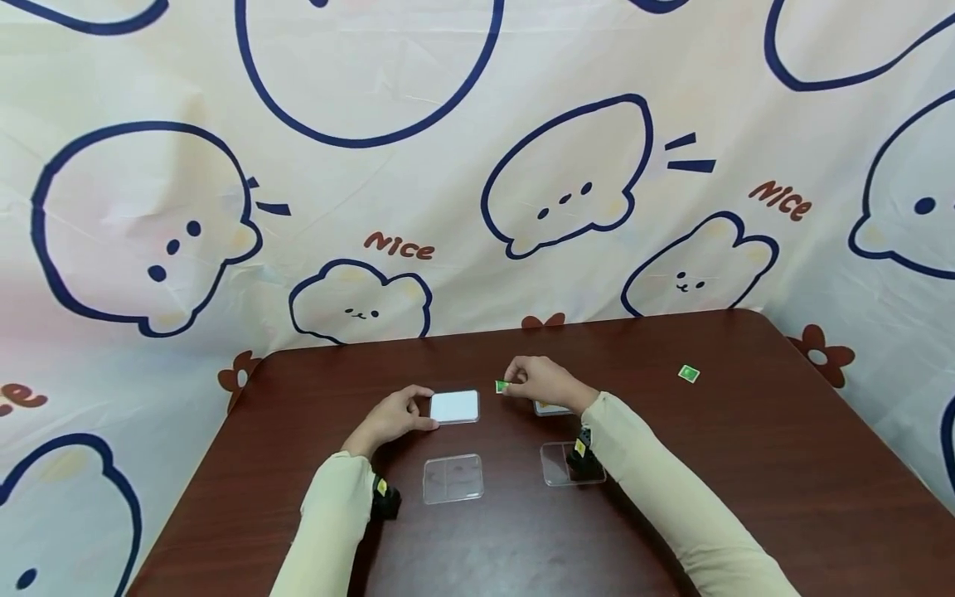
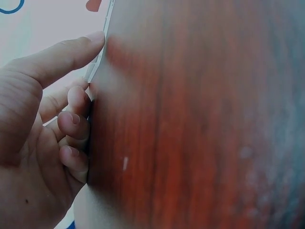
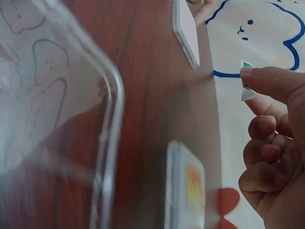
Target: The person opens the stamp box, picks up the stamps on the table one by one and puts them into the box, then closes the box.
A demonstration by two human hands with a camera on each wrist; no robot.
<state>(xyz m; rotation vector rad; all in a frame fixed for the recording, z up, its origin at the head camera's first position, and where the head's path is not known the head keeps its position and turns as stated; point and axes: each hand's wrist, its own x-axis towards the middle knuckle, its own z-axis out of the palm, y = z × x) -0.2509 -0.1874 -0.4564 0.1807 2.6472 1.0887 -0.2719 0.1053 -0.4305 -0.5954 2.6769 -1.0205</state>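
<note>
- The left hand [image 1: 391, 417] is pinching the white card case [image 1: 454, 406], lying flat mid-bench [image 1: 746, 464].
- The right hand [image 1: 543, 382] is pinching a small green sticker [image 1: 501, 386], raised just right of that case.

Cream long sleeves, black wrist-worn cameras with yellow tags.

On the brown table [image 1: 746, 464] lie two clear plastic lids [image 1: 453, 478], two white-filled cases [image 1: 454, 406] beyond them, and two small green tabs [image 1: 689, 373], one at its right side.
</note>
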